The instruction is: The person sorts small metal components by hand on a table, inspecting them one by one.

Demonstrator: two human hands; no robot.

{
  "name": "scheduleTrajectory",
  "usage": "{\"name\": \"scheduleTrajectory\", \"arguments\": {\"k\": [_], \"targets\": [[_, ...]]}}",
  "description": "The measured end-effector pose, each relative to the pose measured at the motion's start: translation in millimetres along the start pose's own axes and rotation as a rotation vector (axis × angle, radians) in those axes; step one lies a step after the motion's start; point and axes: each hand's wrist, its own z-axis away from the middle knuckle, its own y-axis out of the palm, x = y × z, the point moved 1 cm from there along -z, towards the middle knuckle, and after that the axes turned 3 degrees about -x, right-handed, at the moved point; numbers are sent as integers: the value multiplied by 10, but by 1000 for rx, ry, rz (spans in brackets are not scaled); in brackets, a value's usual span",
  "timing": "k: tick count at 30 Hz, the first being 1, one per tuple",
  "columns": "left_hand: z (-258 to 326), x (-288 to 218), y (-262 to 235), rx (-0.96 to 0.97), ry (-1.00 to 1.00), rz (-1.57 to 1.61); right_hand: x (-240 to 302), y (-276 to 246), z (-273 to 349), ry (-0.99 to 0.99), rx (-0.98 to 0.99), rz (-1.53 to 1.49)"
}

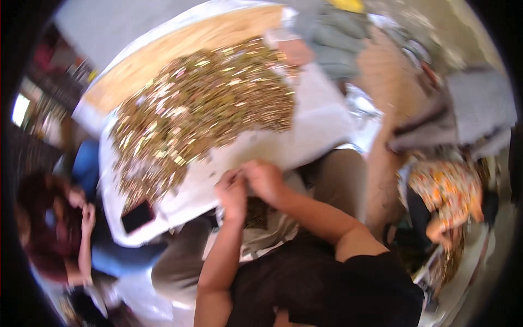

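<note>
While both hands meet at the near edge of the sheet (321,125), the step looks like picking or pinching apart one small piece from the gold heap.

Far left of the hands: a seated person (49,229) in dark red, hand up by the face, not part of the handwork. Between that person and the left hand, a dark phone (137,216) lies flat on the sheet's near-left corner.

Left hand (233,192): fingers curled in, tips pinched toward the right hand. Something small may be between the tips; too blurred to tell what. Forearm comes up from the lower edge.

Right hand (264,179): just beside the left, touching or nearly so, fingers also curled and pinched. Whether it grips a piece, cannot tell.

Pieces (201,103): a big loose heap of small shiny gold bits, spread on the sheet up and left of both hands, its near fringe close to the fingertips but apart from them. A darker patch of similar bits (256,212) sits just below the hands, on the lap.

Right of the hands: another person in a floral top (449,191), well apart, and a grey cloth bundle (332,32) beyond the heap.

Judgement: the next move calls for a fine fingertip pinch and a short reach up-left to the heap's edge.
</note>
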Motion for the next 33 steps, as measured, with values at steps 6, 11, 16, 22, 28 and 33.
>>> {"name": "scheduleTrajectory", "arguments": {"k": [6,11,16,22,28,33], "targets": [[-13,17,56,-88,-13,102,0,144,-56,107,-71,-83],[-79,-75,-86,-128,33,66,113,143,-189,12,-78,-38],[-203,-535,-356,543,124,-556,-193,53,-480,-106,-41,290],[-898,-393,-100,27,684,-842,-216,316,-775,-164,112,481],[-1048,-223,-123,-45,590,-974,-113,334,-790,-169,100,419],[-774,-315,-242,-120,547,-776,-159,373,-790,-199,106,391]]}}
